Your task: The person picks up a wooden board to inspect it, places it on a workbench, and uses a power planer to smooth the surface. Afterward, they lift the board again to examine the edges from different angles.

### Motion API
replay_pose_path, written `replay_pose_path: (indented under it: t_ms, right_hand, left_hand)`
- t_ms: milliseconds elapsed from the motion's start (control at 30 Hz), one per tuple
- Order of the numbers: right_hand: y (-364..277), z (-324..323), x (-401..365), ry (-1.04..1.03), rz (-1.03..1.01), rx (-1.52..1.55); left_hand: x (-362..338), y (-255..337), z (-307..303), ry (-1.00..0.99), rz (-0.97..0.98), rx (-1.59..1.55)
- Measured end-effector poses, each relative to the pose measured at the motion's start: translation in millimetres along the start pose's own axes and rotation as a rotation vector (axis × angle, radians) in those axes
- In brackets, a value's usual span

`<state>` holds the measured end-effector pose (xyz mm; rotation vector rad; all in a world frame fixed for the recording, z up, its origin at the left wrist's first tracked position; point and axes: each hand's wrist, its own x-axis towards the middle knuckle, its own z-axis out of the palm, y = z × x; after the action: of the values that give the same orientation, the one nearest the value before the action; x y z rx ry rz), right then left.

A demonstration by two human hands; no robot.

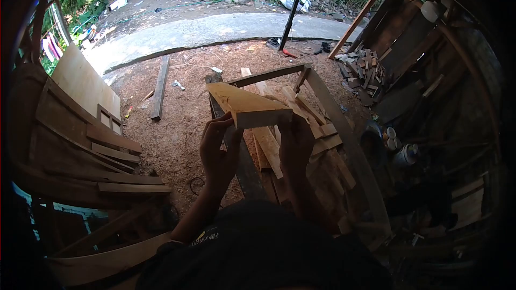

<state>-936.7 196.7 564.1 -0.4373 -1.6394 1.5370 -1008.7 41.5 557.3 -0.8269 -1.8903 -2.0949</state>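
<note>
Your left hand (217, 150) and right hand (295, 145) both grasp near end of wooden board (244, 103), raised at 12 o'clock above bench (349, 145). Grip firm, hold board level, thumbs clear of sharp edges.

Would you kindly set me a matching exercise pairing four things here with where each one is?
1 pale board
2 dark plank
3 offcut pile
4 black pole

a flat on the sawdust
b held between left hand and right hand
c standing by the concrete strip
d heaped at upper right

Pairs: 1-b, 2-a, 3-d, 4-c
</note>
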Motion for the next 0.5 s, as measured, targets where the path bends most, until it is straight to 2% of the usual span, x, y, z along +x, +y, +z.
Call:
replay_pose_path:
  t_ms: [167, 433, 500]
  right_hand:
    - [0, -2, 3, 0.019, -0.021, 0.047]
    - [-21, -10, 2, -0.031, 0.03, -0.009]
    - [-16, -13, 0, -0.023, 0.067, -0.074]
  left_hand:
    - [2, -3, 6, -0.001, -0.018, -0.087]
    - [2, -3, 5, -0.06, -0.007, 0.002]
    - [-2, -3, 4, -0.065, -0.07, -0.114]
